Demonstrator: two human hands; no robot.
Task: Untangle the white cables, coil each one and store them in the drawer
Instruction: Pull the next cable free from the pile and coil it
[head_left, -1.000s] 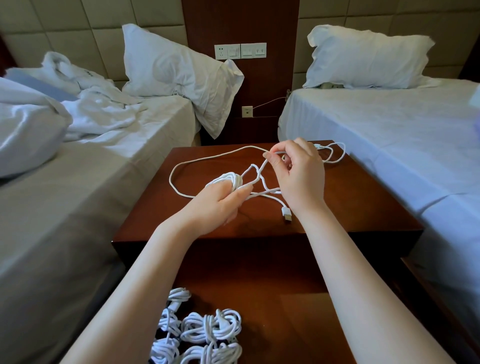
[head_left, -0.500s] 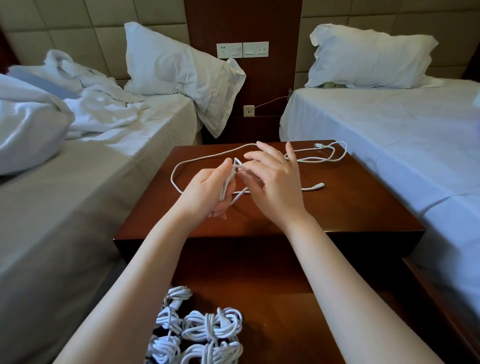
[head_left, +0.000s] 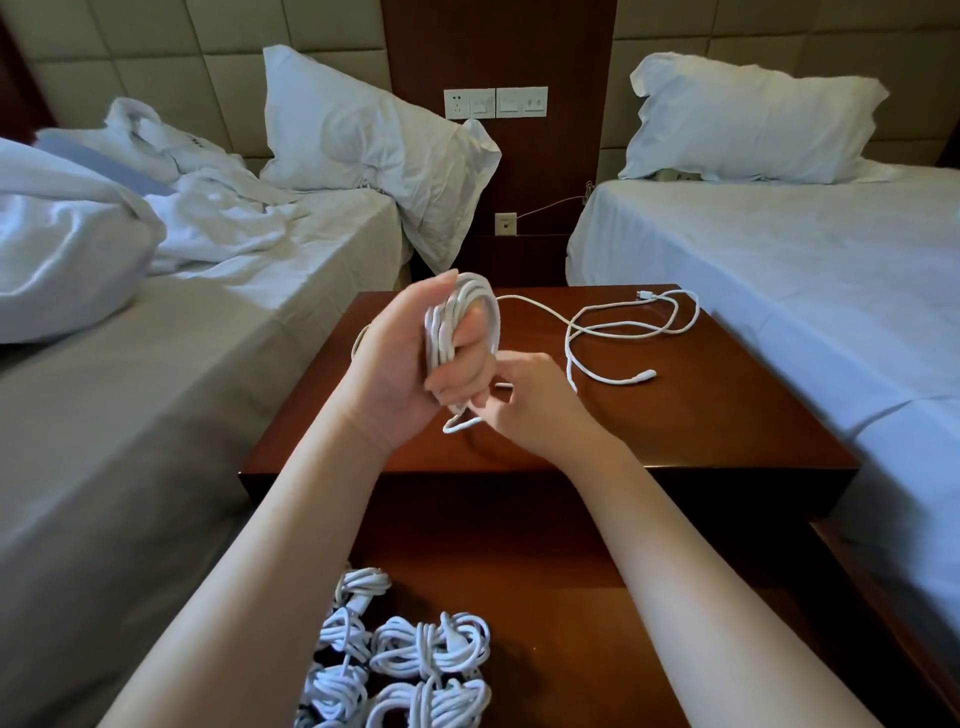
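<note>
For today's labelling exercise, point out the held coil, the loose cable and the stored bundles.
held coil (head_left: 483, 299): head view, top loops above the fingers.
loose cable (head_left: 641, 375): head view, plug end.
stored bundles (head_left: 431, 647): head view, middle bundle.

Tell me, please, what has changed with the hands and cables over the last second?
The left hand rose and turned; the coil it grips has grown thicker, leaving a short tail, which the right hand, now lower, pinches. The other cable still lies on the nightstand; the bundles in the drawer are unchanged.

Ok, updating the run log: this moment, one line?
left hand grips coil; right hand pinches strand; loose cable on nightstand; bundles in drawer
</note>
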